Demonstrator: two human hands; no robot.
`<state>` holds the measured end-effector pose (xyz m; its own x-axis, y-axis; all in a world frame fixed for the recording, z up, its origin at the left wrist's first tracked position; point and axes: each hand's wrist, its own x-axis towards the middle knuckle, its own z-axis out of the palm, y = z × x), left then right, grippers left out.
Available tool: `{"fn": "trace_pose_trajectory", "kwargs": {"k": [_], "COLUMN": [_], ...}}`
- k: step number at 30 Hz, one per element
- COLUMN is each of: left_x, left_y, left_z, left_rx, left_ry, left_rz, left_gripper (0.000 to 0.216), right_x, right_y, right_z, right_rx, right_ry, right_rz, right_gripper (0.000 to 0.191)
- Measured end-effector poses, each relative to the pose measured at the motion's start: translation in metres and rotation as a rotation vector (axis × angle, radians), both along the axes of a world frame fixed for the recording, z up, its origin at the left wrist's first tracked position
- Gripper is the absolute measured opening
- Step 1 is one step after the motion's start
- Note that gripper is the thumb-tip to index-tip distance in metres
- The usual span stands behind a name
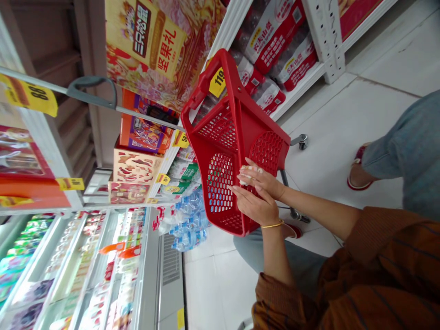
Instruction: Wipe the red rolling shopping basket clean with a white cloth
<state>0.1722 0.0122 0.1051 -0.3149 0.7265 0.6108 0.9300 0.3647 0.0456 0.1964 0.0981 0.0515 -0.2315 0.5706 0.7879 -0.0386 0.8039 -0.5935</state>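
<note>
The view is turned on its side, with the floor at the right. A red plastic shopping basket (237, 133) on wheels stands in front of me, its mesh walls bare where they show. Both my hands are over its open top. My right hand (263, 179) lies curled over the left, its fingers pinched on something small and white that I cannot make out. My left hand (256, 207), with a thin gold bangle at the wrist, has its fingers stretched out flat under the right hand.
The basket's long pull rod ends in a grey handle (91, 85). Shelves hold boxed gift packs (137, 167) and packs of bottled water (278, 41). More water packs (189, 224) sit on the floor beside a chilled display case (85, 270). My legs and red shoes stand on white tiles (343, 123).
</note>
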Motion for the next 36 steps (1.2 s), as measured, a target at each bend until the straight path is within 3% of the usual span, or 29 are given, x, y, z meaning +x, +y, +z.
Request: {"fn": "trace_pose_trajectory", "kwargs": {"k": [6,12,21,28,32,36], "left_x": [-0.006,-0.014,-0.038,-0.056,-0.066,-0.071], "left_y": [0.002,0.000,-0.016,-0.042,-0.056,-0.067], "left_z": [-0.002,-0.001,0.000,0.000,0.002,0.007], "left_rx": [-0.004,0.066,0.177,0.243,0.267,0.233], "left_ry": [-0.076,-0.065,-0.034,-0.036,-0.034,-0.042], "left_rz": [-0.038,-0.058,-0.125,-0.182,-0.254,-0.228], "left_gripper": [0.055,0.049,0.038,0.034,0.032,0.031], "right_x": [0.018,0.022,0.021,0.022,0.021,0.021], "right_y": [0.036,0.039,0.020,-0.015,-0.034,-0.046], "right_z": [0.013,0.030,0.049,0.059,0.059,0.055], "right_rx": [0.170,0.210,0.315,0.313,0.260,0.298], "right_ry": [-0.042,-0.138,-0.299,-0.329,-0.323,-0.365], "right_rz": [-0.090,-0.153,-0.137,-0.157,-0.152,-0.137], "right_gripper": [0.035,0.033,0.034,0.032,0.034,0.035]}}
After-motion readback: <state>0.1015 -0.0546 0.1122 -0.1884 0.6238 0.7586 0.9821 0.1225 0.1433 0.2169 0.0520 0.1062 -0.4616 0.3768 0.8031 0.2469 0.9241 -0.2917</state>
